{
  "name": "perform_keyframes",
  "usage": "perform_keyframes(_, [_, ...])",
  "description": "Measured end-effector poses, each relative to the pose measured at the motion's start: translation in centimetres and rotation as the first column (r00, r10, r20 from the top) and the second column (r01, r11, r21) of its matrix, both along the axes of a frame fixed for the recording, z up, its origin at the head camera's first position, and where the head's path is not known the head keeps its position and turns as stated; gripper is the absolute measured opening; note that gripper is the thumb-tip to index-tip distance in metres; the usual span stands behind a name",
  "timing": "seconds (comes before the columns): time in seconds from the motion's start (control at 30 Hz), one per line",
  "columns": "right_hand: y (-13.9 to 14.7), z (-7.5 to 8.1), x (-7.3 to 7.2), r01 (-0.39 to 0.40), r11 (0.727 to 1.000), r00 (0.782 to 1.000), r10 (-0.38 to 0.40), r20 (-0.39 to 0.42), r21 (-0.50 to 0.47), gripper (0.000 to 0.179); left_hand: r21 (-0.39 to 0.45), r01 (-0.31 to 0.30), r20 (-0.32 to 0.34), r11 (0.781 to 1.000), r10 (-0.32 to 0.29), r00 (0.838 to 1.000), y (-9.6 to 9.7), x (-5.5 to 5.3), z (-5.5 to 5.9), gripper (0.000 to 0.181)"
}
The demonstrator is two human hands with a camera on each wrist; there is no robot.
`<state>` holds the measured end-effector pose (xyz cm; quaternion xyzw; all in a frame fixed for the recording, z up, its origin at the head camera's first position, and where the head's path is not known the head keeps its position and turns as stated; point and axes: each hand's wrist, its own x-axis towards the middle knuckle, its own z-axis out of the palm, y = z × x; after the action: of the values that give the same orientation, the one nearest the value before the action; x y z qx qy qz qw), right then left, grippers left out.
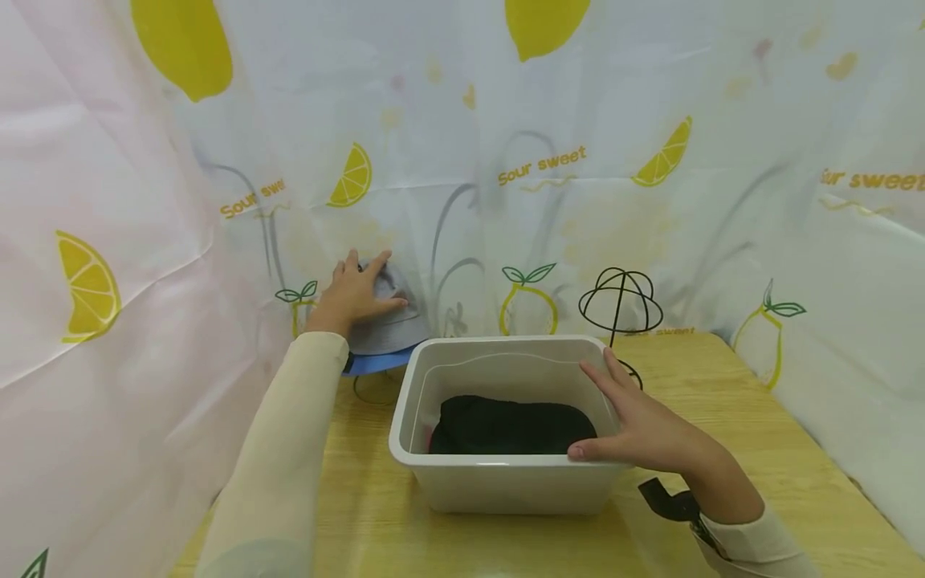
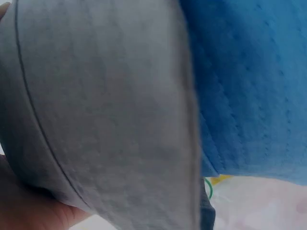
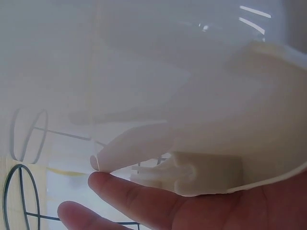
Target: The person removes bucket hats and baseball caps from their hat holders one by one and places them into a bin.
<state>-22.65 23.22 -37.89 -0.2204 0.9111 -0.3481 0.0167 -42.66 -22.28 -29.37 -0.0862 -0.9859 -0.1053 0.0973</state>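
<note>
At the left of the head view, my left hand rests with spread fingers on the crown of a grey bucket hat. Beneath it shows the brim of a blue hat. The left wrist view has the grey hat close up, its brim beside the blue hat. My right hand touches the right side of a white plastic bin, thumb at the front rim. Straight fingers lie along the bin's outside in the right wrist view. Dark green folded fabric lies inside the bin.
A black wire hat stand rises behind the bin's right corner. Part of a wire base shows under the hats. The wooden table is bordered by white curtains with lemon prints.
</note>
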Motion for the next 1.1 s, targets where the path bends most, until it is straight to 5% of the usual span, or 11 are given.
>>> perform_keyframes(0.5, [0.0,0.1,0.0,0.003,1.000,1.000,-0.003,-0.002,0.003,0.116,-0.039,0.071,-0.063,0.997,-0.073,0.995,-0.4,-0.8,-0.6,0.097])
perform_keyframes(1.1, [-0.1,0.0,-0.1,-0.004,1.000,1.000,0.004,-0.010,-0.002,0.115,0.008,0.069,-0.110,0.998,-0.068,0.992,-0.7,-0.8,0.3,0.113])
